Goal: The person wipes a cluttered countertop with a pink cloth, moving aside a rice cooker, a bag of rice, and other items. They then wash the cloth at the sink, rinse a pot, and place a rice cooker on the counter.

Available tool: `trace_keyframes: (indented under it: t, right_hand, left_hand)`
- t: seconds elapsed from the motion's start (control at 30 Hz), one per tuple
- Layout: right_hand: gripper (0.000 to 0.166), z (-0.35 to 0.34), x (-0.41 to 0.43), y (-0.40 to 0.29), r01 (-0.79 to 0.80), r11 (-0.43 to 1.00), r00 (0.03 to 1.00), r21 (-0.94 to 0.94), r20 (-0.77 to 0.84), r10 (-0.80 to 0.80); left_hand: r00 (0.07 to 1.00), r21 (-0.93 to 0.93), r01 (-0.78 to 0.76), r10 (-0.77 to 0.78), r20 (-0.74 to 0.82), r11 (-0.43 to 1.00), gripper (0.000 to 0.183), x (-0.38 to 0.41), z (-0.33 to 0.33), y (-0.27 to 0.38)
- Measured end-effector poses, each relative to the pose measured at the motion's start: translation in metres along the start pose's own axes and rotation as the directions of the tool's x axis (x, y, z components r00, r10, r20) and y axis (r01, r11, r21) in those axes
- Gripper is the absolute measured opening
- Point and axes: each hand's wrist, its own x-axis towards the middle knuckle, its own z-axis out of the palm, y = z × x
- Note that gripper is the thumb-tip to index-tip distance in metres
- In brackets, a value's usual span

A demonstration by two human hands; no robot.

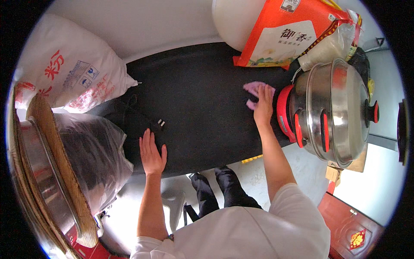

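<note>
A black tabletop [200,103] lies before me. My right hand [263,108] is pressed down on a pink cloth [255,86] near the table's right side, just left of the red base of an electric steamer pot. The cloth shows past my fingertips and on the left of the hand; the rest is under my palm. My left hand [153,154] rests flat near the front left of the table, fingers a little apart, holding nothing. Two small white pieces [161,122] lie close together, just beyond and to the right of its fingertips.
The steel steamer pot [349,97] with a domed lid stands at the right. Behind it are a red packaging bag [278,42] and stacked cups in plastic [318,55]. A white sack [74,64], a plastic-wrapped dark bundle [93,152] and corrugated cardboard [61,168] line the left.
</note>
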Motion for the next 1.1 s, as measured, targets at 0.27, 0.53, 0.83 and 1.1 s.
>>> trace_keyframes:
  t: [0.27, 0.53, 0.83, 1.1]
  right_hand:
    - [0.037, 0.006, -0.025, -0.232, 0.18, 0.793, 0.893, 0.582, 0.242, -0.38]
    - [0.067, -0.075, -0.093, -0.16, 0.315, 0.597, 0.515, 0.738, 0.396, -0.76]
    - [0.053, -0.037, -0.066, -0.137, 0.493, 0.71, 0.595, 0.504, 0.4, -0.697]
    - [0.051, 0.066, 0.026, -0.234, 0.334, 0.885, 0.837, 0.325, 0.329, -0.437]
  left_hand:
    - [0.993, -0.079, 0.091, -0.096, -0.071, 0.993, 0.065, -0.005, 0.002, 0.002]
    - [0.989, -0.132, 0.077, -0.092, -0.112, 0.988, 0.09, -0.01, -0.002, -0.008]
    - [0.83, -0.002, 0.514, -0.498, -0.253, 0.858, 0.058, 0.027, -0.005, 0.028]
    - [0.782, -0.314, 0.518, -0.589, -0.203, 0.795, 0.033, -0.013, -0.031, 0.024]
